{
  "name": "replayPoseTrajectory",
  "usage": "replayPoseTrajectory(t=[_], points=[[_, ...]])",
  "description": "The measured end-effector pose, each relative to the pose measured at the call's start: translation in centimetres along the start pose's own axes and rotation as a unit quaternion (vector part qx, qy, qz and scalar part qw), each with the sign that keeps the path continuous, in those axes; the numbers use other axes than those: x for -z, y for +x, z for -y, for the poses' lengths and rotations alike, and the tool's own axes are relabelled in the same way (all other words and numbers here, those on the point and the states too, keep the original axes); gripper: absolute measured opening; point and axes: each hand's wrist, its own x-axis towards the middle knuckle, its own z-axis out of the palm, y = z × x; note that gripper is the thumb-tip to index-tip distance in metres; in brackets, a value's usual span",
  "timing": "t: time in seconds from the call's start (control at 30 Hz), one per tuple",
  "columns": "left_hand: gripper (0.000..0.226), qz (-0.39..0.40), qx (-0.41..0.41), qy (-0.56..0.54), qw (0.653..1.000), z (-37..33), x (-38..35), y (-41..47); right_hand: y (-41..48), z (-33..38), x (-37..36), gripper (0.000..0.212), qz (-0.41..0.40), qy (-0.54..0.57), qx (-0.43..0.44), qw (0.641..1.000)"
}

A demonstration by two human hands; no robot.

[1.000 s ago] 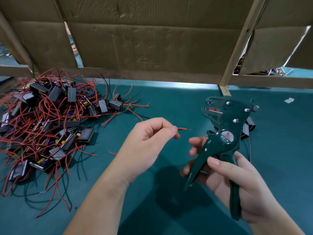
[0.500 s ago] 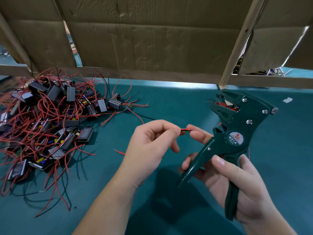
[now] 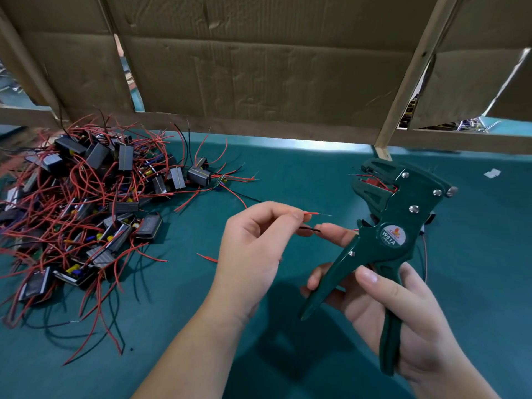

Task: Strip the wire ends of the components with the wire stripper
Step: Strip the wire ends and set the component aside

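1. We see the left hand (image 3: pixel 253 254) raised above the desk (image 3: pixel 288 174), thumb and forefinger pinching a red wire (image 3: pixel 311 213); its bare metal tip points right, toward the stripper (image 3: pixel 385 226) but apart from it.
2. A black wire (image 3: pixel 310 229) juts out just below the red one, its end meeting the outstretched right forefinger.
3. The right hand (image 3: pixel 414 321) grips the green stripper by its handles, which stand spread; the head is tilted up and left.
4. We find the pile (image 3: pixel 86 203) of components with red and black leads at the desk's left, well apart from both hands.
5. Cardboard (image 3: pixel 259 76) walls off the far edge.
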Motion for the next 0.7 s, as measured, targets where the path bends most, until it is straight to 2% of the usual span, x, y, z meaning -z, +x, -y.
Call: replayPoseTrajectory(t=[0.13, 0.23, 0.3, 0.37, 0.47, 0.7], points=[[0.010, -0.027, 0.086, 0.000, 0.996, 0.3, 0.7, 0.4, -0.3, 0.1, 0.0, 0.050, 0.029, -0.037, -0.013, 0.999], [0.015, -0.032, 0.115, 0.006, 0.993, 0.4, 1.4, 0.8, -0.6, 0.0, -0.2, 0.042, 0.039, -0.101, -0.014, 0.994], [0.021, -0.020, 0.111, 0.003, 0.994, 0.3, 1.7, 1.1, -0.5, 0.0, -0.3, 0.049, 0.039, -0.110, -0.027, 0.993], [0.031, 0.002, 0.100, -0.004, 0.995, 0.1, 2.1, 1.2, -0.4, 0.2, -0.2, 0.061, 0.035, -0.070, -0.059, 0.995], [0.030, 0.039, 0.088, -0.032, 0.995, -0.2, 2.4, 1.3, -0.1, 0.8, 0.1, 0.076, 0.032, 0.004, -0.127, 0.991], [0.021, 0.056, 0.079, -0.069, 0.993, -0.7, 2.4, 1.2, -0.2, 2.0, 1.3, 0.074, 0.099, 0.050, -0.212, 0.971]])
